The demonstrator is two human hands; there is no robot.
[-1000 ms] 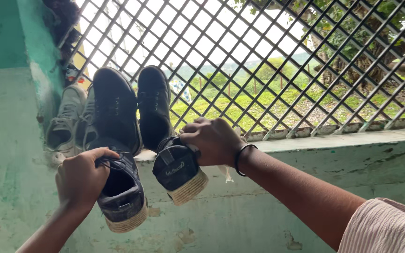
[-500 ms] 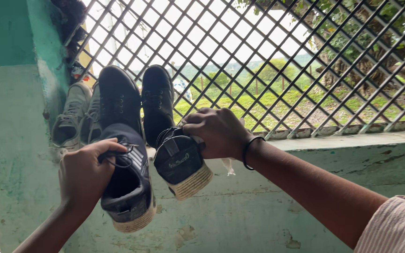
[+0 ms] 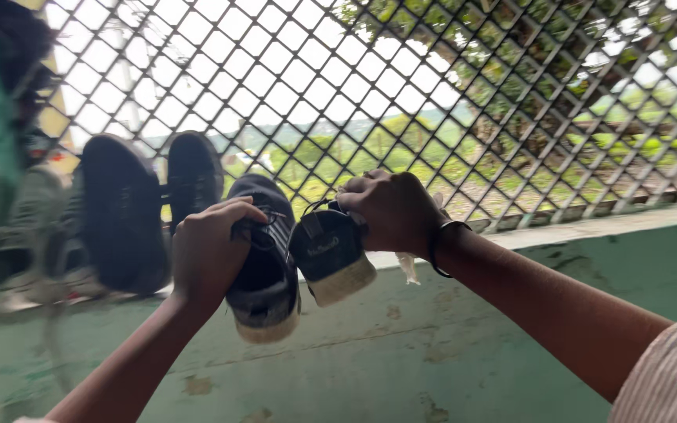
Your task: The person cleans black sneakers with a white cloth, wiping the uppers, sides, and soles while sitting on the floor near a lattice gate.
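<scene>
Now both dark shoes sit higher, mid-frame: the left hand (image 3: 211, 254) grips the left shoe (image 3: 264, 262) by its laces, the right hand (image 3: 389, 211) clamps the right shoe (image 3: 331, 252), nearer the mesh grille (image 3: 401, 86) than before

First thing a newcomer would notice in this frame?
Two raised hands at centre, each holding a dark shoe with a pale sole: the left hand grips the left shoe, the right hand the right shoe. Behind them a diamond-mesh metal grille fills the upper frame, bright greenery beyond. At left, blurred, more shoes lean against it on the green ledge.
</scene>
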